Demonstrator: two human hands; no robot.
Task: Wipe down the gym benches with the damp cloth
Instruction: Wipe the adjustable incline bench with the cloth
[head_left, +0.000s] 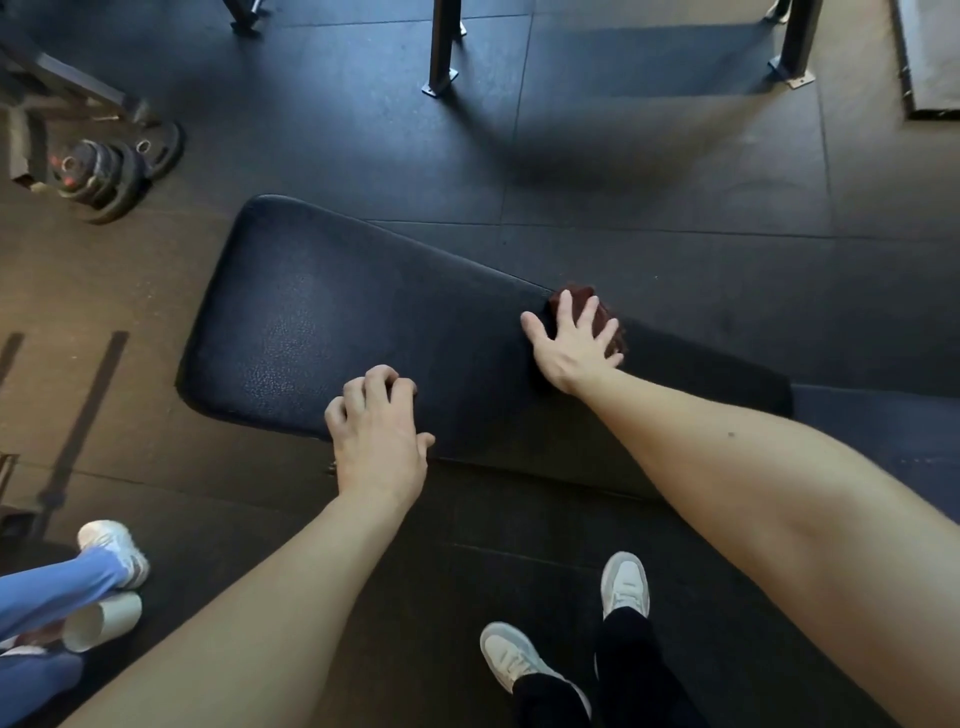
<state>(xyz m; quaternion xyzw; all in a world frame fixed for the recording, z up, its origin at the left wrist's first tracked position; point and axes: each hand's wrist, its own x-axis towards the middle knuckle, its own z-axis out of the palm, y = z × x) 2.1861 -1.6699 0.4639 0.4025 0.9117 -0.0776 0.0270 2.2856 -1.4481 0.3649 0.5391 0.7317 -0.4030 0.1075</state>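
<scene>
Cloth is bunching at the desk's far edge under the flat, spread right hand, so it may be sliding off; left hand, curled and empty, is bracing.

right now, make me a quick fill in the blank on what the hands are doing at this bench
Of the left hand and right hand, the crumpled reddish-brown cloth lies under the ____ one.
The left hand rests on the black padded bench and holds ____.
The right fingers are spread; the left fingers are ____.
Missing: right; nothing; curled.
</scene>
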